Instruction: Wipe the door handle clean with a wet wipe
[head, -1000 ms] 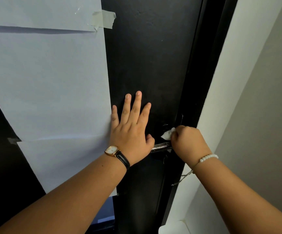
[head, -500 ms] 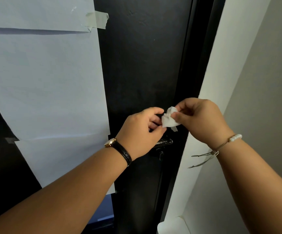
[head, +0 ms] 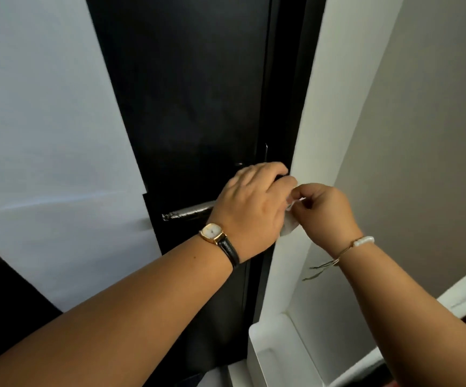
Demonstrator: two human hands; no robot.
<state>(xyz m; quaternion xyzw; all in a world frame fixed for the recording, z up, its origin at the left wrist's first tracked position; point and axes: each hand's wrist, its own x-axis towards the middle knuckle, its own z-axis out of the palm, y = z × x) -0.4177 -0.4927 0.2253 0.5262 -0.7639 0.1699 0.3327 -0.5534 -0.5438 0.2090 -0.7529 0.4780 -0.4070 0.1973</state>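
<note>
Beside the door handle [head: 188, 212], both hands pinch the wet wipe [head: 289, 226]: left hand [head: 250, 203], right hand [head: 324, 212]. Wipe's limp, probably slippery; bunch it before gripping.

Hands: 2, a left hand [head: 250, 203] and a right hand [head: 326, 213]
Wet wipe: 1 [head: 289, 227], white, seen between the two hands
Door handle: 1 [head: 187, 212], dark lever, partly hidden by the left hand
Door: 1 [head: 192, 93], black
Paper sheets on door: at least 1 [head: 44, 121]; overlap makes the exact count uncertain
Wristwatch: 1 [head: 212, 231], left wrist
Bracelet: 1 [head: 361, 242], right wrist
</note>
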